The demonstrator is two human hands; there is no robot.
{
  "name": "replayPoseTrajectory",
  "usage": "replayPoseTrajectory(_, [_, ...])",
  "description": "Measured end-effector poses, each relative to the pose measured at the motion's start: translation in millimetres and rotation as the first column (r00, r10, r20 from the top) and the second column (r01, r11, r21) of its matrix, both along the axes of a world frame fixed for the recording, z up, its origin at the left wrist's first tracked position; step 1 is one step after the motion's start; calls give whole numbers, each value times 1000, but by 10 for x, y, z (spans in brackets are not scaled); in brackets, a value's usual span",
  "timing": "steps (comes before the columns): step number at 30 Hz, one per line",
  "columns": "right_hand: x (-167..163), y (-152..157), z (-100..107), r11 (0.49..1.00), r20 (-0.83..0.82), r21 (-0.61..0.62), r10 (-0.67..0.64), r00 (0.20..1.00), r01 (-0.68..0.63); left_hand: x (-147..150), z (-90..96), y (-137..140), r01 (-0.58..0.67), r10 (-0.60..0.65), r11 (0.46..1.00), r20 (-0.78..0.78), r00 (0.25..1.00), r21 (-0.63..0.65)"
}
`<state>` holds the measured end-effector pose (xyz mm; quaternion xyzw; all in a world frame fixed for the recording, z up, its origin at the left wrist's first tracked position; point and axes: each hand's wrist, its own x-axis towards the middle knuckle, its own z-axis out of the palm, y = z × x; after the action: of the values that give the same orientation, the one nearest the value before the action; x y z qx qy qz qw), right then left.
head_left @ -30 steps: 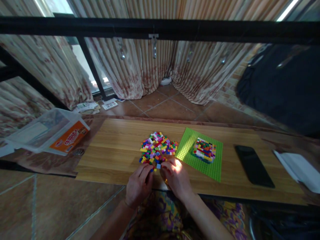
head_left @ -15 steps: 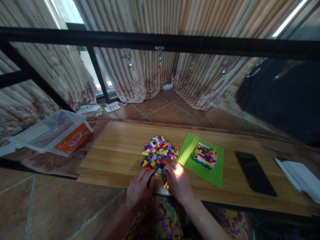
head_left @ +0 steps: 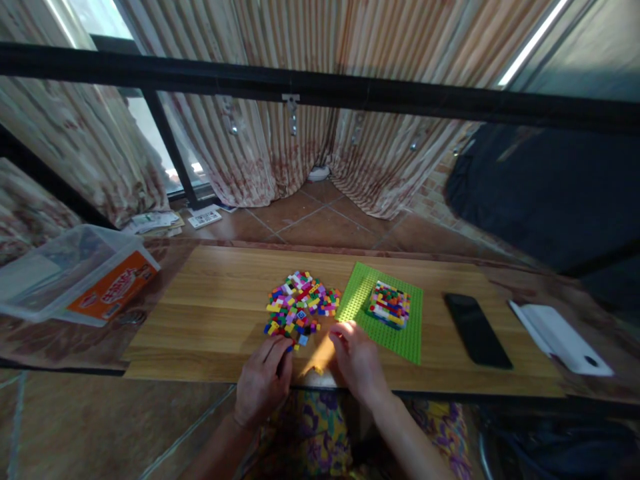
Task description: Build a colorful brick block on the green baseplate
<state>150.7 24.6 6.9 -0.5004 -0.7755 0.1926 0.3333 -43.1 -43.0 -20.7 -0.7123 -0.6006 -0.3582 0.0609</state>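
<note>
Light fingertip work is called for

On the wooden surface point(head_left: 210, 313), a green baseplate point(head_left: 359, 300) is laid flat, right of centre. Just to its left, a pile of loose bricks point(head_left: 301, 300) is heaped. The left hand point(head_left: 263, 377) is set at the pile's near edge, its fingers curled; the right hand point(head_left: 360, 360) is held apart from the pile, thumb and forefinger brought close together (whether a piece is pinched there cannot be told). On the baseplate a multicoloured brick build point(head_left: 390, 305) is seated. By the left fingertips a light blue brick point(head_left: 303, 340) and a dark blue brick point(head_left: 290, 348) are seen, the latter touched or nearly so; a grip cannot be confirmed. Bricks are probably best lifted singly, by their sides, with the pile left undisturbed.
</note>
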Motion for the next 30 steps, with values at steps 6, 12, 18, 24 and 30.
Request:
replayPoseTrajectory(6, [771, 218, 97, 917, -267, -139, -399, 877, 374, 4, 19, 8, 10, -10, 1000, 0, 1000, 9])
replayPoseTrajectory(12, [1203, 471, -15, 848, -411, -228, -530, 742, 479, -4, -7, 10, 8, -8, 1000, -11, 1000, -3])
replayPoseTrajectory(18, [1189, 514, -133, 864, -406, -235, -503, 763, 445, 3, -8, 7, 9, -9, 1000, -10, 1000, 6])
replayPoseTrajectory(24, [1202, 516, -86, 864, -371, -242, -502, 781, 441, 2, 1, 12, 10, -10, 1000, -15, 1000, -5])
replayPoseTrajectory(30, [1227, 530, -67, 868, -395, -292, -492, 776, 402, -2, -33, 11, 20, -20, 1000, -13, 1000, 9])
